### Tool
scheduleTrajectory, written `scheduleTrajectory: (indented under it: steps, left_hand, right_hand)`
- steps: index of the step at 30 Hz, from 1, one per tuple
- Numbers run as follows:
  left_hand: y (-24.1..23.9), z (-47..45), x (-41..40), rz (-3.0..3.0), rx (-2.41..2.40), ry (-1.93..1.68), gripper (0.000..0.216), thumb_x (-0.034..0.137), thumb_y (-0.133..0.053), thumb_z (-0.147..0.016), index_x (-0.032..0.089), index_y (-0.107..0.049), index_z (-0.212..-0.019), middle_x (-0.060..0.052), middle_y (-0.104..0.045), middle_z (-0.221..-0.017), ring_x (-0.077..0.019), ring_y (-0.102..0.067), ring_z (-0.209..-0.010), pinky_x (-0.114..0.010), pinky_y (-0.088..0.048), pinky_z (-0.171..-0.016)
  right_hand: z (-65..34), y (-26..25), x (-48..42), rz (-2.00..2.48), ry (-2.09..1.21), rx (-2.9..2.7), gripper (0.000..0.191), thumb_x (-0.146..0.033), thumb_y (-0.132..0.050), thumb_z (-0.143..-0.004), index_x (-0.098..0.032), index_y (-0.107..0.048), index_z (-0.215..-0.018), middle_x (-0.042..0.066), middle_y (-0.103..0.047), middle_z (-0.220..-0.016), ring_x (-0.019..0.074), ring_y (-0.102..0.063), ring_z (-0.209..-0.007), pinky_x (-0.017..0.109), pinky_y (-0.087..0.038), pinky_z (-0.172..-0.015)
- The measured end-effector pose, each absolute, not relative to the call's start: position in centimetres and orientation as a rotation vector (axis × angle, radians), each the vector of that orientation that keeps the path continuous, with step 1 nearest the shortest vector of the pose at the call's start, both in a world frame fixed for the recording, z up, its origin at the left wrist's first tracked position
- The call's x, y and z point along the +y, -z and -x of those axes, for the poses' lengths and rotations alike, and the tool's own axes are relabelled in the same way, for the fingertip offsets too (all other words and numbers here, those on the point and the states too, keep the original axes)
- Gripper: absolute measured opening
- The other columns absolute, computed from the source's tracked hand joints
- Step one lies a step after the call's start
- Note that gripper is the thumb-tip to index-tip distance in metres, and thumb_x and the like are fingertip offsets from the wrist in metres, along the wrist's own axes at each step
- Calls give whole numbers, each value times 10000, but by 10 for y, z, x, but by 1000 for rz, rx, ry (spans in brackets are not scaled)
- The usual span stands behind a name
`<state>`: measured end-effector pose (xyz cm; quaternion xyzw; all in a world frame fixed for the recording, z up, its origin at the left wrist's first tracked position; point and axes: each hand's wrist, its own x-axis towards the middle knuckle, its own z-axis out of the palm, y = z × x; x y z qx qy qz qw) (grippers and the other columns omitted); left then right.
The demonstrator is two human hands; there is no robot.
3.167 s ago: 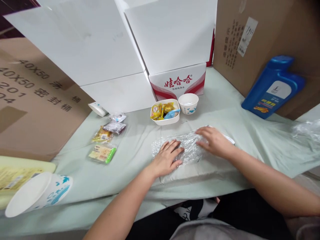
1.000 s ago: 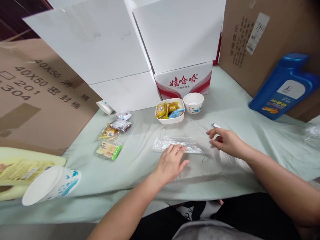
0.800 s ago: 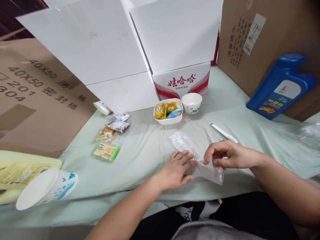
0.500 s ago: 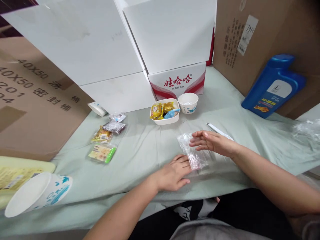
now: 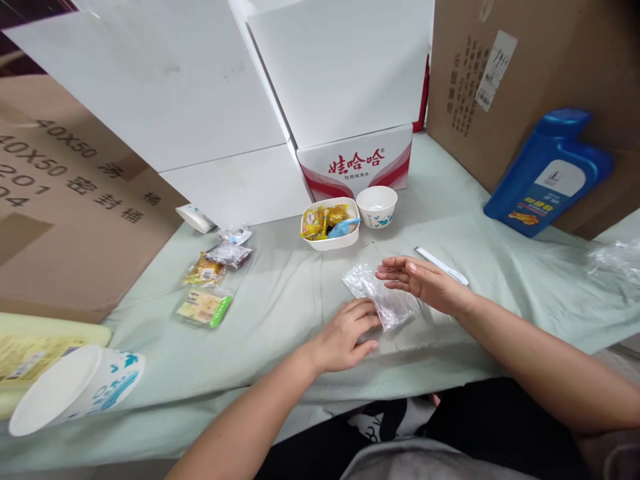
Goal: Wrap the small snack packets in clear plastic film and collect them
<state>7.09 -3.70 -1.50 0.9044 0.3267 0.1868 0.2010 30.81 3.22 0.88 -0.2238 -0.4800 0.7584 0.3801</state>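
Note:
A crinkled clear plastic bag [image 5: 393, 308] lies on the pale green cloth between my hands. Beside its left edge rests my left hand [image 5: 349, 335], fingers apart and slightly bent; whether the fingertips touch the bag I cannot tell. My right hand [image 5: 420, 283] is held on edge over the bag's right side, fingers stretched out and holding nothing. Just beyond the right hand lies a white utility knife [image 5: 443, 265]. Farther back stand a white oval tub [image 5: 334, 244] with yellow and blue packets and a white paper bowl [image 5: 377, 208].
Several wrapped snacks [image 5: 205, 307] lie to the left. A large paper cup [image 5: 75, 390] lies tilted at the front left. White boxes [image 5: 350, 73] stand at the back. A blue bottle [image 5: 547, 177] leans by a cardboard box [image 5: 500, 127] on the right.
The plastic bag has shifted a little to the left and turned. My left hand has risen slightly away from the table edge; my right hand has moved slightly left.

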Motion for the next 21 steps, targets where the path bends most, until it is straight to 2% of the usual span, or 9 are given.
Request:
scheduleTrajectory:
  steps: [4,7,13,15,18,21]
  left_hand:
    - [10,-72,-35,-2494,749,-461,224,294,-566,-873,205,-661,-1056,-87,-666,-1153,-245,-579,-1141,-435,-431,-1021]
    - [8,-73,-35,-2457,695,-467,196,266,-552,-884,201,-669,-1027,-79,-698,-1093,-214,-621,-1073,-396,-449,-1008]
    - [11,-72,-36,-2466,720,-474,217,255,-573,-869,187,-651,-1060,-98,-684,-1137,-230,-600,-1147,-429,-434,-1050]
    - [10,-72,-37,-2455,731,-562,199,221,-560,-868,179,-649,-1041,-97,-682,-1112,-219,-606,-1123,-398,-469,-1016]
    - [8,-70,-35,-2417,945,-884,200,149,-484,-885,168,-636,-1014,-102,-659,-1066,-193,-614,-1045,-352,-521,-921]
    - [8,-69,-29,-2450,1106,-1067,257,120,-425,-906,166,-614,-1076,-113,-633,-1118,-205,-575,-1117,-384,-501,-951]
  right_hand:
    - [-308,-12,26,568,-1923,-1238,400,-506,-642,-848,-228,-636,-1135,83,-641,-1223,256,-546,-1228,457,-411,-1054]
    - [-301,-7,26,644,-1937,-1229,413,-507,-674,-823,-227,-628,-1123,77,-619,-1245,248,-529,-1246,452,-385,-1079]
    - [-288,16,38,860,-1986,-1160,489,-547,-726,-753,-204,-607,-1080,104,-601,-1209,246,-546,-1208,461,-380,-1088]
    - [-287,19,39,879,-1982,-1187,477,-526,-726,-764,-209,-596,-1095,104,-573,-1240,240,-537,-1218,451,-388,-1086]
    - [-287,22,39,877,-1964,-1244,451,-495,-713,-787,-216,-584,-1117,98,-542,-1275,232,-525,-1232,444,-394,-1085]
    - [-286,22,37,864,-1948,-1294,442,-493,-677,-819,-210,-577,-1143,100,-532,-1289,231,-521,-1236,454,-393,-1086]
